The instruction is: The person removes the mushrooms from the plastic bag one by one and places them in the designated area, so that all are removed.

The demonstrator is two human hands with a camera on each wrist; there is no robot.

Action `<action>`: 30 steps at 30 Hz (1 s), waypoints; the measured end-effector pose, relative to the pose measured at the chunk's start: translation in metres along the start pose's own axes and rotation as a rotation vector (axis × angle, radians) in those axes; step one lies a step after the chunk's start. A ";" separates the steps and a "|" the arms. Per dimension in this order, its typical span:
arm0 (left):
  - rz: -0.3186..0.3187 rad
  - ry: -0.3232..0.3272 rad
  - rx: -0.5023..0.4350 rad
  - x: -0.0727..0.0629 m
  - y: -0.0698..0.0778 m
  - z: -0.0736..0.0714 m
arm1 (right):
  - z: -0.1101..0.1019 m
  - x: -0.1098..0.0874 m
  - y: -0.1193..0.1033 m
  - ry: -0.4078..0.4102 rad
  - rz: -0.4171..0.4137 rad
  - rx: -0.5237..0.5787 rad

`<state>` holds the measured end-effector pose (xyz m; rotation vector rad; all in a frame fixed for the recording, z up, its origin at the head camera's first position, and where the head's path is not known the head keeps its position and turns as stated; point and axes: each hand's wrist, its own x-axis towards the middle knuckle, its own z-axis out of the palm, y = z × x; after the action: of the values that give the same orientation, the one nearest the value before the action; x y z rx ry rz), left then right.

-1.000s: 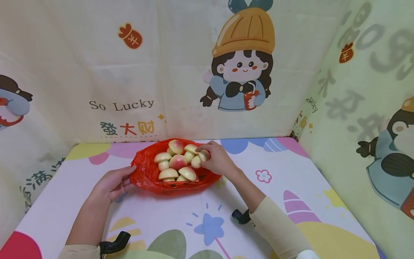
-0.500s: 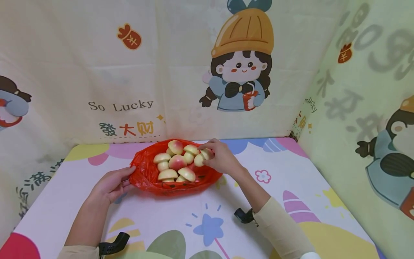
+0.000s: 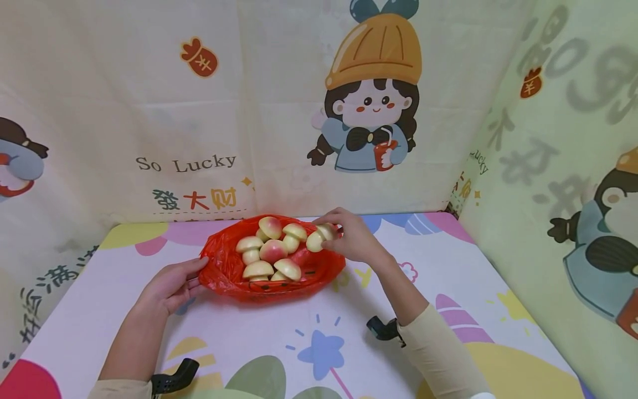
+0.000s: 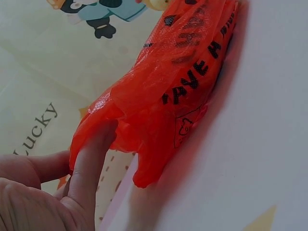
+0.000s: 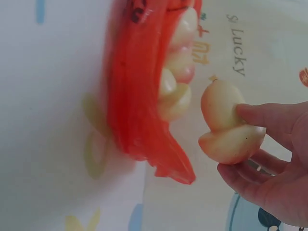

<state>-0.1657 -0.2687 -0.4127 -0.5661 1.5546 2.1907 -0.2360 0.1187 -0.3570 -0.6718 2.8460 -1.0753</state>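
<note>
A red plastic bag (image 3: 222, 280) lies open on the table with several mushroom-shaped pieces (image 3: 273, 251) inside, cream with pink-tinged caps. At the bag's left end my left hand (image 3: 171, 285) grips the rim; in the left wrist view the fingers hold the thin red film (image 4: 139, 115) by its loose edge. My right hand (image 3: 358, 239) is over the bag's right end, pinching one toy mushroom (image 3: 315, 241) between thumb and fingers. The right wrist view has this mushroom (image 5: 233, 142) apart from the bag, its stem and cap both showing.
The table cover (image 3: 259, 332) carries bright printed shapes. Close behind the bag rises a cream cloth backdrop (image 3: 279, 138) with cartoon prints, and another cloth wall (image 3: 518, 221) stands on the right. Black camera mounts (image 3: 175, 378) sit on both forearms.
My right hand has lifted the toy mushroom and shifted it to the right, away from the others in the bag. The left hand stays at the bag's left rim.
</note>
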 end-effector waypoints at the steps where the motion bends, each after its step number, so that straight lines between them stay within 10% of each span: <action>1: 0.001 -0.002 0.001 0.000 0.000 0.000 | -0.002 -0.001 0.001 0.004 -0.002 0.007; 30: -0.002 0.000 0.001 -0.001 0.000 -0.001 | -0.044 -0.010 0.034 0.101 0.026 0.044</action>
<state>-0.1649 -0.2701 -0.4124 -0.5675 1.5542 2.1884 -0.2475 0.1728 -0.3463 -0.5929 2.8959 -1.1974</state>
